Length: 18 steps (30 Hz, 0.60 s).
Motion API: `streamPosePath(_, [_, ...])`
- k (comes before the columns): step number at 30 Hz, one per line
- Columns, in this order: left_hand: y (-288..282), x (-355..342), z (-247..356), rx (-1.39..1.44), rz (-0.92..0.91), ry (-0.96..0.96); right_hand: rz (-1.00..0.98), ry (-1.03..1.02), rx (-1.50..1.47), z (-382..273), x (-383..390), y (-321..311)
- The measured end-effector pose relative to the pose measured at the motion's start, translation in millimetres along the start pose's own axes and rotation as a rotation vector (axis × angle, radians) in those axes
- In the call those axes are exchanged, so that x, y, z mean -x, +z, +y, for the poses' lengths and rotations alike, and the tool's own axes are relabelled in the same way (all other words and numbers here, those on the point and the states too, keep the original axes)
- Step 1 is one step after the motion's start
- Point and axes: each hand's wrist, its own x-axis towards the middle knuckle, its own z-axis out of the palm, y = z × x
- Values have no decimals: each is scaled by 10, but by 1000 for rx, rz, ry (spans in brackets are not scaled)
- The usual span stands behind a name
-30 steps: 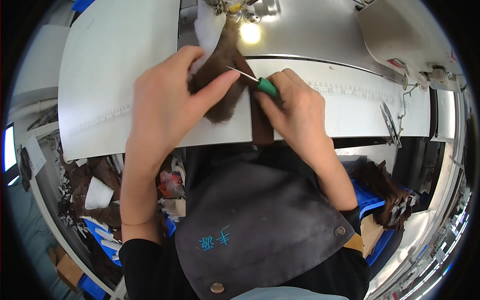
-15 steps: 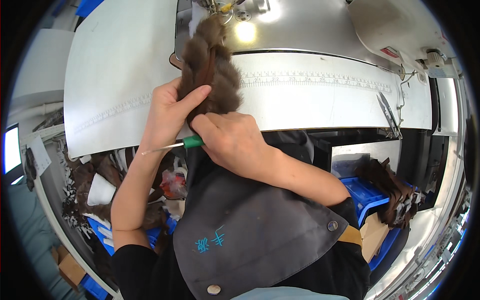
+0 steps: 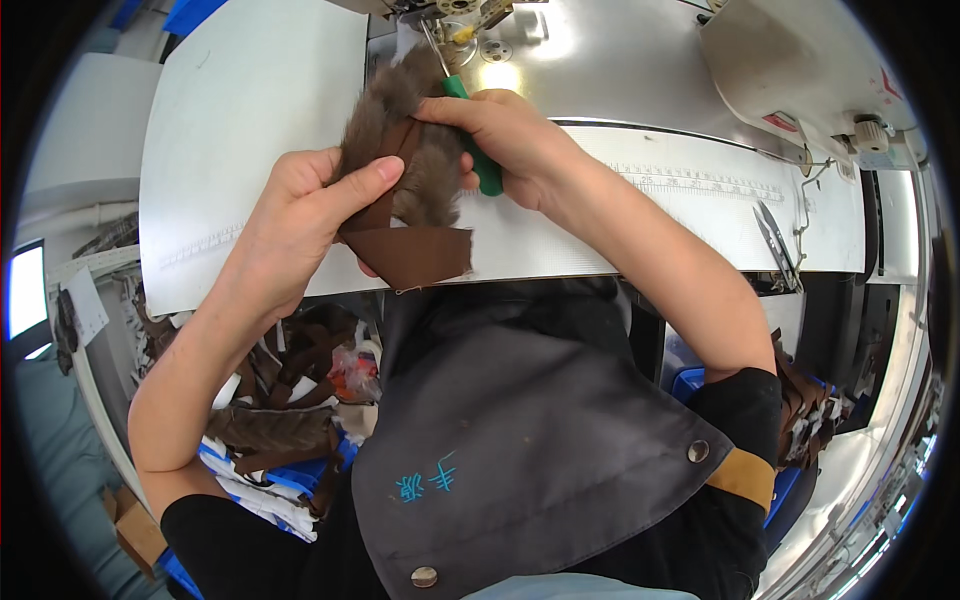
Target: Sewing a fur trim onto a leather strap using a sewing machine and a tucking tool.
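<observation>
A strip of brown fur (image 3: 385, 105) stretches from the sewing machine's working end (image 3: 460, 30) toward me. At its near end a flat brown panel (image 3: 420, 258), leather or cloth, folds out over the table edge. My left hand (image 3: 300, 215) is closed on the fur's left side, thumb on top along the brown seam. My right hand (image 3: 515, 135) grips an awl with a green handle (image 3: 487, 170), its thin metal shaft pointing away toward the machine. The right thumb and fingers also touch the fur's right side.
Small thread snips (image 3: 775, 245) lie at the white table's (image 3: 230, 130) right end. A steel machine bed (image 3: 610, 65) spans the far side, with a pale machine housing (image 3: 800, 70) at right. Below the table at left, fur and brown scraps (image 3: 270, 430) fill a blue bin.
My right hand has moved up and right along the fur, and the awl has swung from pointing left to pointing away. The brown panel now shows at the near end.
</observation>
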Motion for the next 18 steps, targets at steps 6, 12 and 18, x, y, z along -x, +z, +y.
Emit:
streamPosePath(6, [-68,3,-89,-161,-130,76,80,-35,72,205,62,111])
streamPosePath(12, [127,128,-342,-1452,108,620,75,86,63,345,371,282])
streamPosePath(18, [167,73,-534,-1270,338,925,133,113,127,385,416,327])
